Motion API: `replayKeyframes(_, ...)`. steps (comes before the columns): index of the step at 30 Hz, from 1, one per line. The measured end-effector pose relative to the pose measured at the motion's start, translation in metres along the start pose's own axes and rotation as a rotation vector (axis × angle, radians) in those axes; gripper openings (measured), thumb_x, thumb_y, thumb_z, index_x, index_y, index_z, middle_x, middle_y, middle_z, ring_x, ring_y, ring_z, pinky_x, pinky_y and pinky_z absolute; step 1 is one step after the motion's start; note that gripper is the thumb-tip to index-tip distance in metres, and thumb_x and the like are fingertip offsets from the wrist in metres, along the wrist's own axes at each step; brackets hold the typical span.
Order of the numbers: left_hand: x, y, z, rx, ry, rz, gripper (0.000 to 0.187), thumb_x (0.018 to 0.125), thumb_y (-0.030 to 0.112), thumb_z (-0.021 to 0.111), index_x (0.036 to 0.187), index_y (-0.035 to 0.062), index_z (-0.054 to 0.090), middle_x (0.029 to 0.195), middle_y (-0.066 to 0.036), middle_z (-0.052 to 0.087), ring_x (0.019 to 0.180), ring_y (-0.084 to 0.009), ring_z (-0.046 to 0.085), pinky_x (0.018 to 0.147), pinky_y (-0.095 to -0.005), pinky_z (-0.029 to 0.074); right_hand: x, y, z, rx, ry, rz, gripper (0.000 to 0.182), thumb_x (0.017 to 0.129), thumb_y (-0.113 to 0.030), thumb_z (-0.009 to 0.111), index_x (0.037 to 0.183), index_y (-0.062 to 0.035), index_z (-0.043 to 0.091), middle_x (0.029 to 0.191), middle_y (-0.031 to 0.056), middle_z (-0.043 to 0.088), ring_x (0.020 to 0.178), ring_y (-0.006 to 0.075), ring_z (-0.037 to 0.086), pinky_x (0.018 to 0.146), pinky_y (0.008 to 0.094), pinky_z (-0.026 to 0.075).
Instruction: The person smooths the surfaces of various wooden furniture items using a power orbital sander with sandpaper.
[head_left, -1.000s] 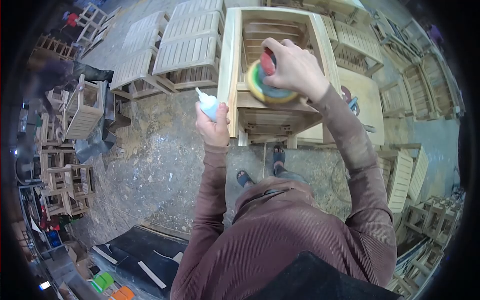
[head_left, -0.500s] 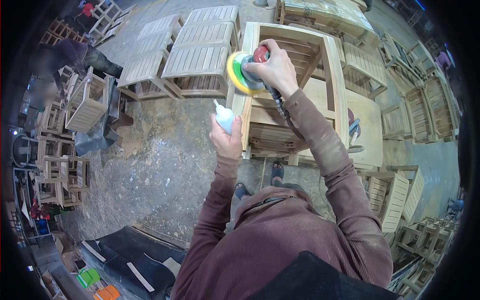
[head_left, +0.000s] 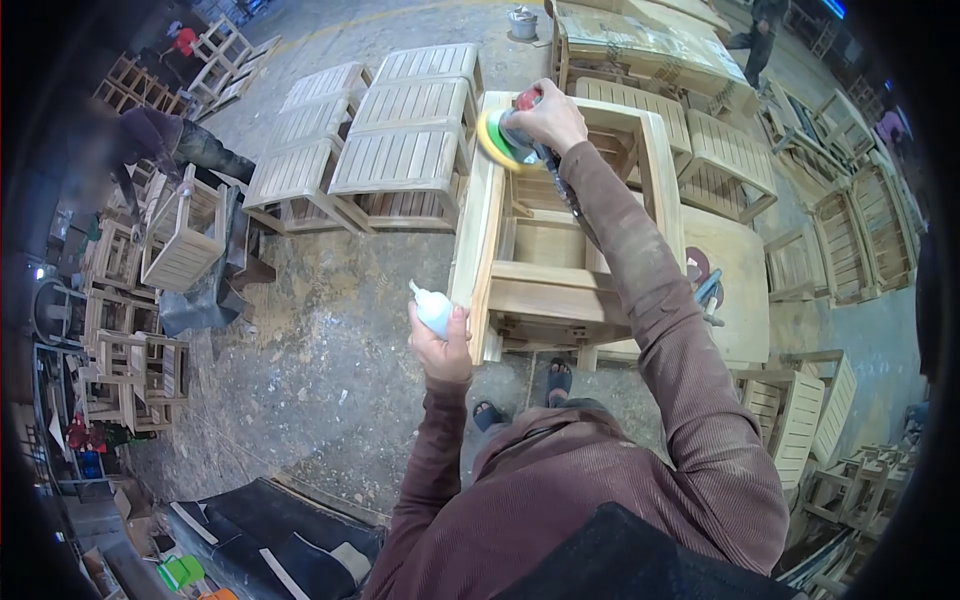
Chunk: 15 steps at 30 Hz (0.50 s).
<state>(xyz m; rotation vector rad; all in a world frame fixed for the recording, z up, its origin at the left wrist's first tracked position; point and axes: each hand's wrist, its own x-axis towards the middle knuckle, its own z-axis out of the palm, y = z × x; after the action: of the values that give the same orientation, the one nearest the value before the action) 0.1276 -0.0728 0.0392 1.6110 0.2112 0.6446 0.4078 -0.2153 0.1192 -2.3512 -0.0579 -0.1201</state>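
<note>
My right hand [head_left: 558, 118] grips a hand-held disc sander [head_left: 504, 142] with a red top and a yellow-edged pad. The sander is tilted over the left rail of a pale wooden furniture frame [head_left: 473, 240], near its far end, and a dark hose trails from it under my forearm. In my left hand [head_left: 441, 350] is a small light-blue squeeze bottle [head_left: 432, 311], its nozzle pointing up and left. That hand stays beside the near left corner of the frame, with the fingers wrapped round the bottle.
The frame rests on a low board [head_left: 735, 290] carrying a blue-handled tool [head_left: 708, 287]. Slatted wooden stools [head_left: 395, 160] stand at the far left and more slatted pieces [head_left: 725, 155] at the right. At left a person [head_left: 150, 135] bends over a small wooden piece [head_left: 185, 235].
The view has tilted up, so the frame and stools sit lower in the picture. My right hand has moved the sander farther along the left rail, away from me. Both hands keep their holds.
</note>
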Motion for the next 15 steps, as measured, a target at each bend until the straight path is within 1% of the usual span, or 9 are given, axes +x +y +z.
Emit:
replayKeyframes(3,0.005,0.001,-0.003,-0.013,-0.039,-0.065,0.026,0.087,0.018,0.058,0.099,-0.0007,0.047,0.072,-0.007,0.062,0.053,-0.0101,0.056,0.049,-0.0237,0.047,-0.005,0.0,-0.015,-0.115,0.038,-0.061,0.059,0.061,-0.033,0.072,0.114,-0.0137,0.054,0.11,0.0197,0.057,0.098,0.0351,0.06,0.085,0.0434,0.047)
replayKeyframes(5,0.015,0.0,-0.014,-0.081,-0.1,-0.14,0.024,0.087,0.017,0.057,0.101,-0.0004,0.047,0.074,-0.007,0.062,0.056,-0.0092,0.057,0.053,-0.0229,0.047,-0.012,-0.008,-0.024,-0.265,0.206,-0.015,0.05,0.068,-0.027,0.067,0.113,-0.0127,0.052,0.107,0.0198,0.053,0.095,0.0372,0.06,0.076,0.0452,0.05)
replayKeyframes(6,0.024,0.0,-0.022,-0.152,-0.23,-0.23,0.024,0.088,0.017,0.057,0.102,-0.0006,0.047,0.076,-0.008,0.063,0.058,-0.0093,0.057,0.055,-0.023,0.048,-0.007,-0.003,-0.022,-0.302,0.31,-0.052,0.04,0.072,-0.022,0.063,0.109,-0.0145,0.052,0.101,0.0182,0.051,0.091,0.0381,0.06,0.069,0.0449,0.051)
replayKeyframes(7,0.037,-0.002,-0.025,-0.229,-0.364,-0.311,0.025,0.088,0.017,0.056,0.103,-0.0007,0.048,0.078,-0.008,0.063,0.059,-0.0095,0.058,0.058,-0.0232,0.048,-0.003,0.001,-0.021,-0.302,0.319,-0.044,0.04,0.072,-0.022,0.063,0.109,-0.0145,0.052,0.101,0.0182,0.051,0.091,0.0381,0.06,0.069,0.0449,0.051)
replayKeyframes(9,0.065,-0.008,-0.016,-0.196,-0.455,-0.195,0.024,0.087,0.017,0.058,0.102,-0.0009,0.05,0.081,-0.008,0.062,0.064,-0.0125,0.059,0.063,-0.0261,0.049,0.006,0.007,-0.014,-0.465,0.453,-0.135,0.035,0.072,-0.022,0.064,0.105,-0.0174,0.052,0.099,0.017,0.05,0.087,0.0371,0.061,0.066,0.0434,0.052)
replayKeyframes(11,0.101,0.001,0.005,0.058,-0.831,-0.118,0.032,0.09,0.02,0.054,0.111,-0.0031,0.048,0.087,-0.01,0.064,0.066,-0.0128,0.058,0.064,-0.0258,0.048,0.014,0.011,0.004,-0.466,0.507,-0.13,0.033,0.071,-0.021,0.064,0.101,-0.0192,0.052,0.1,0.0162,0.049,0.084,0.037,0.06,0.064,0.0439,0.052)
replayKeyframes(13,0.127,-0.024,0.038,-0.005,-0.899,0.153,0.032,0.086,0.021,0.058,0.108,-0.0028,0.053,0.09,-0.012,0.064,0.083,-0.0204,0.06,0.078,-0.0336,0.047,0.021,0.013,0.021,-0.487,0.49,-0.232,0.036,0.069,-0.02,0.066,0.101,-0.0189,0.052,0.101,0.0156,0.048,0.086,0.0374,0.059,0.063,0.0446,0.053)
replayKeyframes(14,0.138,-0.025,0.048,0.25,-0.924,0.423,0.037,0.081,0.027,0.062,0.104,-0.0019,0.056,0.093,-0.015,0.063,0.097,-0.0309,0.056,0.087,-0.0404,0.042,0.019,0.01,0.026,-0.428,0.502,-0.241,0.041,0.066,-0.02,0.068,0.104,-0.0207,0.051,0.1,0.0156,0.047,0.088,0.0379,0.058,0.064,0.045,0.053)
replayKeyframes(15,0.146,-0.022,0.051,0.235,-0.946,0.439,0.037,0.081,0.027,0.062,0.104,-0.0019,0.056,0.093,-0.015,0.063,0.097,-0.0309,0.056,0.087,-0.0404,0.042,0.022,0.009,0.028,-0.441,0.524,-0.222,0.041,0.066,-0.02,0.068,0.104,-0.0207,0.051,0.1,0.0156,0.047,0.088,0.0379,0.058,0.064,0.045,0.053)
